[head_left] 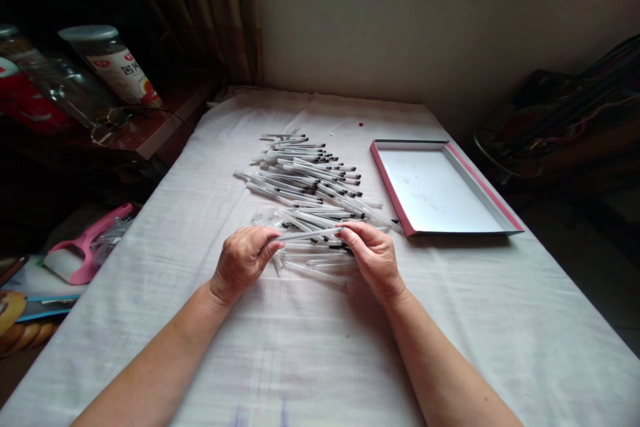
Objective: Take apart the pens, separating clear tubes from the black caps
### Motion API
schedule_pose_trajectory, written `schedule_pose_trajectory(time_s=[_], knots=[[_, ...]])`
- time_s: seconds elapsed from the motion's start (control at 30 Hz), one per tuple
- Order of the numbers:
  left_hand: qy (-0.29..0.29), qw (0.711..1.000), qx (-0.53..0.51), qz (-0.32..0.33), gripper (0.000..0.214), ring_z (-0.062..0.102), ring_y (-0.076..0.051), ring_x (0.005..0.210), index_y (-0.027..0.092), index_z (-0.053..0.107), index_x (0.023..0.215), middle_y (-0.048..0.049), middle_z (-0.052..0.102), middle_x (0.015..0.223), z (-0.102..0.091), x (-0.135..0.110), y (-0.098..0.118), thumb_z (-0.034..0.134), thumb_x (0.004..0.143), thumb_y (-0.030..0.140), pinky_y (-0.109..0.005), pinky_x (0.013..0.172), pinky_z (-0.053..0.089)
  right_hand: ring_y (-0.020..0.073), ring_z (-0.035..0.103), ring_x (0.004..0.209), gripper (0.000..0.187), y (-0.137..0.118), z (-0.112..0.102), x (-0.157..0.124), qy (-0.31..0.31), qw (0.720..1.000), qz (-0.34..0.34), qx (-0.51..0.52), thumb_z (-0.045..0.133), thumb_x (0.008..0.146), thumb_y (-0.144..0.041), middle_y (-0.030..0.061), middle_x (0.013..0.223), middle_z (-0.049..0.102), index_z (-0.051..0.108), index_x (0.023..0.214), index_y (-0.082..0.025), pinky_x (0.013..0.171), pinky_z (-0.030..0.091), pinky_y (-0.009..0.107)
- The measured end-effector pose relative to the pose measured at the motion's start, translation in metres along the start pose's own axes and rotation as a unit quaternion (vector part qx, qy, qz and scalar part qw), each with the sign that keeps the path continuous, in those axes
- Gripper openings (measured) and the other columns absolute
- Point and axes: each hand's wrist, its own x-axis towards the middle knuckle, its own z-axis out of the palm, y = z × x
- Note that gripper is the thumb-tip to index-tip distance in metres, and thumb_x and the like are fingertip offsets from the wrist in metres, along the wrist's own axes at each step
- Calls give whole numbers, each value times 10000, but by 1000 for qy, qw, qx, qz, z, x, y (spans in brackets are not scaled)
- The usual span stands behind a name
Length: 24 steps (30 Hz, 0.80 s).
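A whitish, see-through pen barrel (310, 235) spans the gap between my hands, nearly level above the table. My left hand (245, 253) pinches its left end between thumb and fingers. At the other end, my right hand (373, 257) closes thumb and fingertips around it, hiding its tip. Just beyond and beneath lies a loose pile of clear pens (310, 173), many with black ends pointing right. Several clear tubes (320, 273) lie on the cloth close under the hands.
A shallow pink-edged box lid (387, 187) with a white inside lies right of the pile. White cloth (280, 360) covers the table. On a side shelf at left are a labelled jar (117, 70) and glasses (107, 127). A pink-handled tool (87, 247) lies below.
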Motion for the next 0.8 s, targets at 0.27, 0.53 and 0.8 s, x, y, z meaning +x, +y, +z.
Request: schedule_pose_trajectory(time_s=[0.27, 0.53, 0.8], knots=[[-35, 991, -96, -86, 312, 651, -117, 634, 210, 601, 1126, -25, 719, 891, 0, -4, 0, 561, 925, 445, -214, 595, 517, 186, 687, 698, 163, -1, -1, 1, 19, 1000, 8, 2, 647, 827, -328, 38, 753, 751, 758, 840, -208, 680, 545, 310], [-14, 992, -101, -75, 202, 672, -141, 735, 207, 635, 993, -26, 701, 829, -1, -2, -2, 504, 963, 358, -226, 673, 525, 186, 685, 693, 143, -2, 0, -1, 17, 1000, 6, -4, 676, 798, -328, 39, 775, 758, 764, 824, -218, 660, 547, 305], [0, 990, -104, -90, 177, 625, -110, 663, 210, 618, 975, -11, 683, 848, 0, -4, -2, 531, 949, 361, -210, 650, 508, 201, 710, 695, 169, 0, 1, -1, 29, 999, 24, 15, 661, 811, -352, 40, 745, 760, 755, 823, -212, 680, 568, 322]])
